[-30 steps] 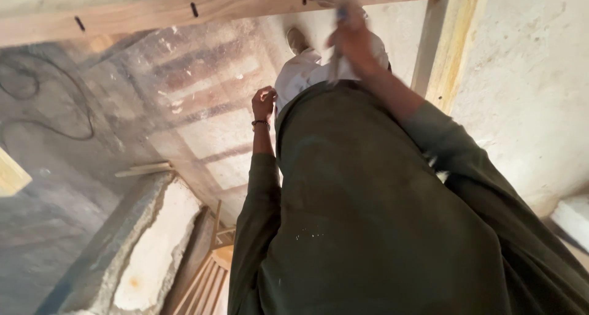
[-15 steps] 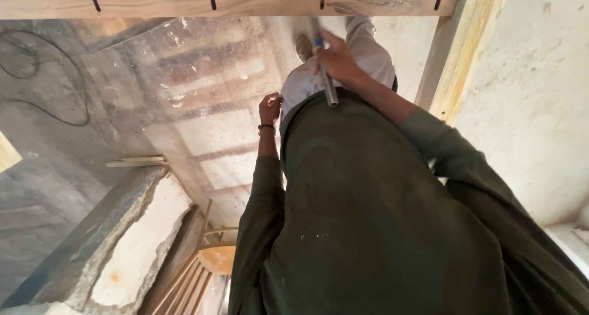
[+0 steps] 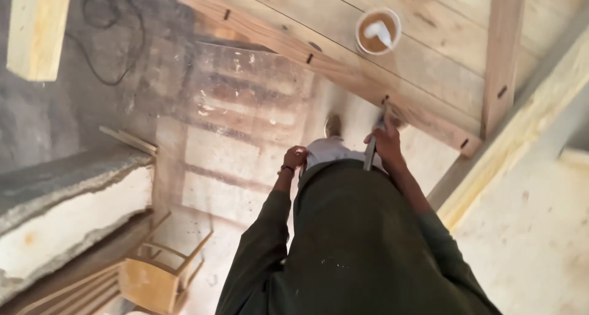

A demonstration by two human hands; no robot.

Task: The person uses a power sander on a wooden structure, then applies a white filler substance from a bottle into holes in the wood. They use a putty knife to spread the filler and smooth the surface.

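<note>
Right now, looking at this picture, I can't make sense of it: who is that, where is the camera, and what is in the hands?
There is no machine here. The camera sits on a person's head and looks straight down, so you see their dark green top, their two arms and the floor far below. The right hand grips a slim dark tool, its tip at the edge of a pale wooden frame with small slots cut along it. What kind of tool it is, I cannot tell. The left hand is curled near the waist and appears to hold nothing. On the wooden boards stands a small round cup of brown stuff with something white in it. Lower left is a wooden chair beside a rough concrete slab.
</note>
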